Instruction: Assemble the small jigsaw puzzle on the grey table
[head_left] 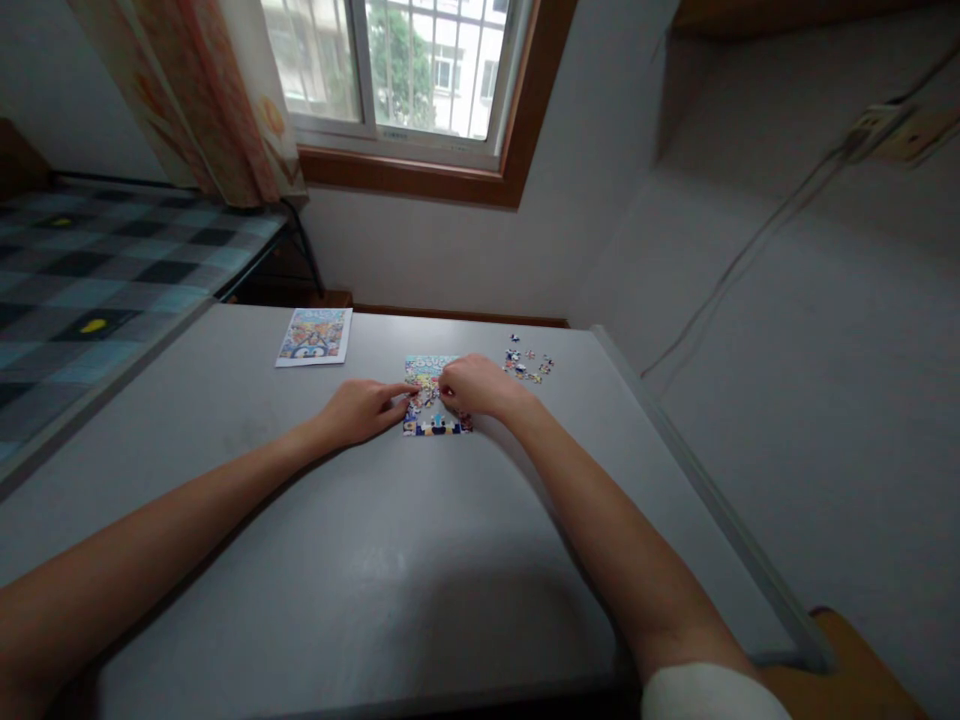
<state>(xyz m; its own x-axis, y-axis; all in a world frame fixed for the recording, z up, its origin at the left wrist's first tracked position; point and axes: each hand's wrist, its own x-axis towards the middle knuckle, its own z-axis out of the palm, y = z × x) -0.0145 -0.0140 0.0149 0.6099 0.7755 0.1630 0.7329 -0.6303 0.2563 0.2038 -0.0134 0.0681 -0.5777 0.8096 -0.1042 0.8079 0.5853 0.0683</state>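
Observation:
A partly assembled jigsaw puzzle [437,428] lies flat on the table, with gaps among the pieces in its middle. My left hand [365,410] rests at its left edge, fingers stretched out and the index fingertip touching the pieces. Over the right side of the puzzle is my right hand [478,385], its fingers curled together in a pinch; whatever they hold is hidden or too small to make out. Loose puzzle pieces [517,366] are scattered just beyond and to the right of my right hand.
A printed picture sheet [313,336] lies at the table's back left. The white table [360,580] has a raised edge strip along the right, beside the wall. A bed with a checked cover [135,250] stands to the left, and a window [405,70] is behind.

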